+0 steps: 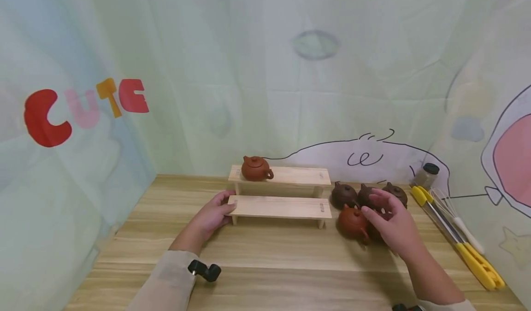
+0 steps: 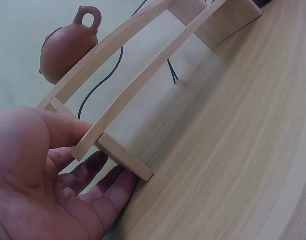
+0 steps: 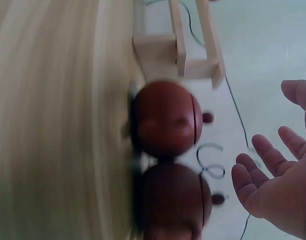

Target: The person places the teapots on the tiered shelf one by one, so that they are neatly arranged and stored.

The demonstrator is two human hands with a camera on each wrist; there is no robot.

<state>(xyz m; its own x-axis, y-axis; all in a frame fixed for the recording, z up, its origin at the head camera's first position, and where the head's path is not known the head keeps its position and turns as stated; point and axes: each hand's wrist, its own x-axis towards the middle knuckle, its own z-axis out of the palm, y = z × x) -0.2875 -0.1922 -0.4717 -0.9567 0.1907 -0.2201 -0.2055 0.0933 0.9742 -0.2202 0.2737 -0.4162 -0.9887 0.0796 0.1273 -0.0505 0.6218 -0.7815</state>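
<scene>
My left hand (image 1: 213, 215) holds the left end of a two-tier wooden stand (image 1: 280, 207). In the left wrist view, the thumb lies on the lower board's end and the fingers curl beside its leg (image 2: 123, 156). A reddish-brown teapot (image 1: 255, 169) sits on the upper tier, toward the left. Over a cluster of teapots to the stand's right hovers my right hand (image 1: 394, 225), fingers spread and nothing in them. Nearest to it are an orange-brown teapot (image 1: 350, 223) and a darker one (image 3: 175, 197) beside it, partly hidden by the hand in the head view.
Behind these stand several dark brown teapots (image 1: 343, 196). At the right edge lie yellow-handled tongs (image 1: 452, 235) and a whisk (image 1: 458, 223), with a black-lidded jar (image 1: 426, 176) behind them. A printed curtain (image 1: 199, 117) hangs along the table's back.
</scene>
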